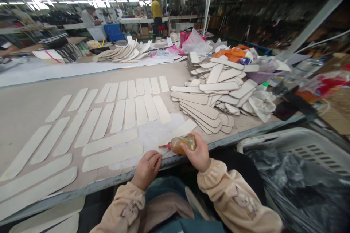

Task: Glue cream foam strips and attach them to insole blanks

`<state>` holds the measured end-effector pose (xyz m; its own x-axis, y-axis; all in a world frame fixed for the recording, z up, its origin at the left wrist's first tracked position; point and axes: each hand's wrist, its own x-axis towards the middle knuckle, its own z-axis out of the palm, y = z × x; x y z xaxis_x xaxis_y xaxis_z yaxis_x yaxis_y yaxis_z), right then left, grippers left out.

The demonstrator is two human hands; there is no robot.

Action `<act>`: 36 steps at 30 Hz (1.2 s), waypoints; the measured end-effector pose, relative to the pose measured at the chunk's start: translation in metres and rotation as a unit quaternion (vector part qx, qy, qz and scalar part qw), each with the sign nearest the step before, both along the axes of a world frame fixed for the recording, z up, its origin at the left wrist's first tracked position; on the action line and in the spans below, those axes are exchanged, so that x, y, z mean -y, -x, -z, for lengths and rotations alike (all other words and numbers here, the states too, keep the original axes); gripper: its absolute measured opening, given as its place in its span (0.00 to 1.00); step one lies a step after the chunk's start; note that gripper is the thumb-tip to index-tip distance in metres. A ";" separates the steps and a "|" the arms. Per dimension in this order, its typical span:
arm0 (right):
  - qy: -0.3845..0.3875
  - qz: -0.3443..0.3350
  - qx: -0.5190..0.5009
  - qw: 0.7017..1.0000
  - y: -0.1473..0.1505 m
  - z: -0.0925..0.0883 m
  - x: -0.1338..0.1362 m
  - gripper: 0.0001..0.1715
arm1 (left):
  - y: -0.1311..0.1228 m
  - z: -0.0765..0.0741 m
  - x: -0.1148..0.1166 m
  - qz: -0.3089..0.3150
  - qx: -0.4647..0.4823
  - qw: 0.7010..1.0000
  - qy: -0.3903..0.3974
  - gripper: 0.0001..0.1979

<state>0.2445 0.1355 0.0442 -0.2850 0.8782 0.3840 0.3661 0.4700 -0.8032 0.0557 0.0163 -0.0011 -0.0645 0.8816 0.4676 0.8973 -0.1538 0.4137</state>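
Observation:
My right hand (199,153) is wrapped round a glue bottle (179,145), a clear squeeze bottle of amber liquid. Its red nozzle points left, lying nearly level just above the table's front edge. Close to the nozzle tip, my left hand (149,167) is closed with the fingertips pinched together. A thin dark line shows by those fingertips, too fine to name. Just beyond the bottle a cream strip (182,130) lies on a white sheet (151,136). More cream rounded strips (113,142) are spread in rows to the left.
A large heap of cream strips with dark edges (218,85) covers the table's right side. A white plastic basket (308,142) with a black bag (303,178) stands at my right. Behind lie plastic bags (195,42) and another strip pile (128,51). Other people are further back.

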 end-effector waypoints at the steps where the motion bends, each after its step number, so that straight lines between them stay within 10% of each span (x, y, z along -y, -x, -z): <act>1: 0.003 -0.004 0.000 1.000 0.001 0.001 0.000 0.20 | 0.000 0.000 0.000 0.001 0.002 1.000 0.000 0.08; 13: 0.029 -0.003 0.018 0.999 -0.018 -0.004 -0.002 0.19 | 0.000 0.004 0.001 -0.002 0.008 1.000 0.003 0.06; 26: -0.027 0.223 -0.023 0.974 -0.066 -0.005 -0.064 0.22 | 0.003 0.008 -0.001 -0.026 -0.048 0.998 -0.037 0.05; 36: -0.050 0.257 0.012 0.965 -0.044 0.014 -0.091 0.24 | 0.003 0.007 -0.002 -0.023 -0.061 0.997 -0.039 0.05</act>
